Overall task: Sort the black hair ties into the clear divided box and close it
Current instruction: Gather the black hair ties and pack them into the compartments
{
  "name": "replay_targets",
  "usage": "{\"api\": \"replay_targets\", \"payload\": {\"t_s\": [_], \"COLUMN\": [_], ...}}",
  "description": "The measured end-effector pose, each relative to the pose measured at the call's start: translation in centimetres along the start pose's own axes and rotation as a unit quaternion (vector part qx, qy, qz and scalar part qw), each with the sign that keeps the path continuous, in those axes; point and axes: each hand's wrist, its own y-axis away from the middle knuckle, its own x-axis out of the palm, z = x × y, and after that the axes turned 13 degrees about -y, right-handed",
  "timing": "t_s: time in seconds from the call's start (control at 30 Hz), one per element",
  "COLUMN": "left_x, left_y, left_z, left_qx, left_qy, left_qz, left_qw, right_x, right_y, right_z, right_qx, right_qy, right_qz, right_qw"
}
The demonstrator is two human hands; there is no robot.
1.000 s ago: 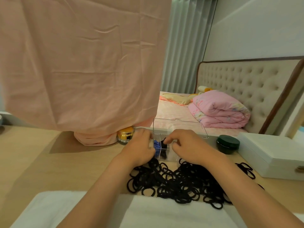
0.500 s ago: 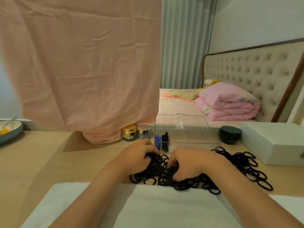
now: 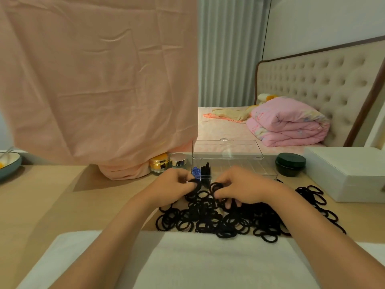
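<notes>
While both hands work the heap, the black hair ties (image 3: pixel 239 217) lie in a loose tangle on the wooden table (image 3: pixel 62 201). The spread runs wide, nine o'clock to three, with a tail of loops trailing toward four. The near edge of the pile laps onto the white towel (image 3: pixel 208 261) at six.

Left hand (image 3: pixel 173 187): fingers curled, pinching one loop at the pile's eleven o'clock corner, right by the front of the box. Right hand (image 3: pixel 243 188): knuckles up, fingers hooked down into the ties, a loop caught at the fingertips.

Dead ahead at twelve sits the clear divided box (image 3: pixel 250 170), long axis crosswise, nine to three, front wall facing the person. Its lid (image 3: pixel 227 149) is up, standing nearly upright off the far edge, latch tab on top. The cell at the nine o'clock end holds blue pieces (image 3: pixel 195 171); the next cell holds stacked ties (image 3: pixel 206 168) on edge.

Out from the box now. A gold jar (image 3: pixel 159 163) and a silver-capped jar (image 3: pixel 178 160) stand just beside its nine o'clock end. A dark green jar (image 3: pixel 290 164) stands at the three o'clock end, and a white case (image 3: pixel 345 174) lies beyond it. A pink cloth (image 3: pixel 100 80) hangs at ten to eleven, its hem bunched on the table. A bowl (image 3: pixel 10 165) sits at the far nine edge, and a folded pink quilt (image 3: pixel 291 124) lies on the bed at one.
</notes>
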Motion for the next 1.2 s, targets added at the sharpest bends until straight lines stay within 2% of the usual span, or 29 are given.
{"api": "replay_targets", "payload": {"t_s": [0.07,0.2,0.4,0.57,0.73,0.83,1.03,1.1,1.2], "left_x": [0.0,0.3,0.9,1.2,1.6,1.6,0.8,0.6,0.6], "left_y": [0.1,0.1,0.1,-0.1,-0.2,-0.3,0.1,0.1,0.0], "left_z": [-0.2,-0.4,-1.0,-1.2,-1.5,-1.6,-0.8,-0.9,-0.9], "left_qx": [-0.032,-0.059,-0.081,-0.118,-0.112,-0.095,-0.048,-0.043,-0.063], "left_qy": [0.066,0.075,0.077,0.103,0.116,0.208,0.376,0.366,0.298], "left_qz": [0.022,0.052,0.027,0.005,0.002,0.041,0.151,0.153,0.132], "left_qw": [0.997,0.994,0.993,0.988,0.987,0.973,0.913,0.917,0.943], "right_x": [-0.2,-0.5,-0.6,-0.4,0.6,1.5,1.7,1.9,2.2], "right_y": [0.1,0.5,1.4,1.5,1.4,0.8,0.2,-0.1,-0.2], "right_z": [-0.1,0.0,1.2,2.0,2.8,2.7,1.9,1.8,1.9], "right_qx": [0.009,0.016,-0.004,-0.007,-0.023,-0.005,0.013,0.011,0.009], "right_qy": [-0.054,-0.054,-0.153,-0.149,-0.266,-0.248,-0.226,-0.2,-0.165], "right_qz": [-0.008,-0.033,-0.048,-0.067,-0.041,-0.1,-0.175,-0.199,-0.203], "right_qw": [0.998,0.998,0.987,0.987,0.963,0.964,0.958,0.959,0.965]}}
